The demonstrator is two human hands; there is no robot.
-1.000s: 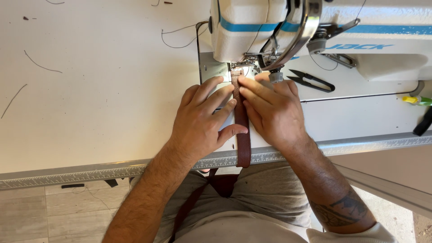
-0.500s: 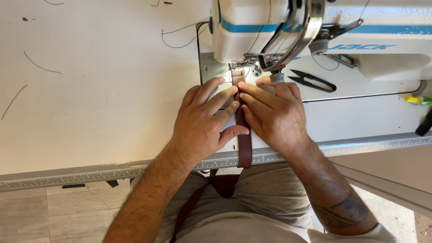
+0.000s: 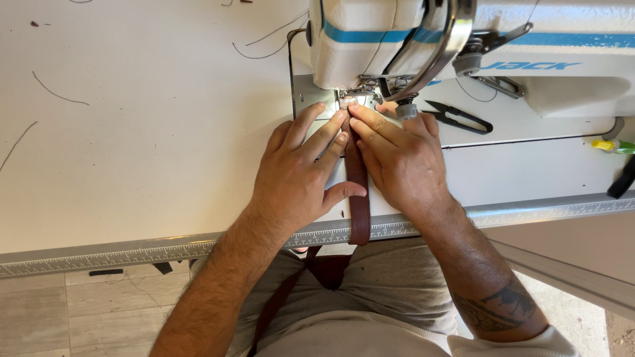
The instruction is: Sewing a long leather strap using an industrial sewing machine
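Pressing flat, open-fingered, left hand [image 3: 299, 178] and right hand [image 3: 403, 158] flank the maroon strap [image 3: 358, 178] below the blue-striped white sewing machine [image 3: 370, 39].

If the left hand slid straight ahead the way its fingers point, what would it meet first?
Probably the presser foot of the sewing machine; the left hand fingertips already lie just short of it on the brown strap.

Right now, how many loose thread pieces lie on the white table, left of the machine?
4: one long at the left edge, one curved, two dark ones beside the sewing machine at and. Others may be cropped.
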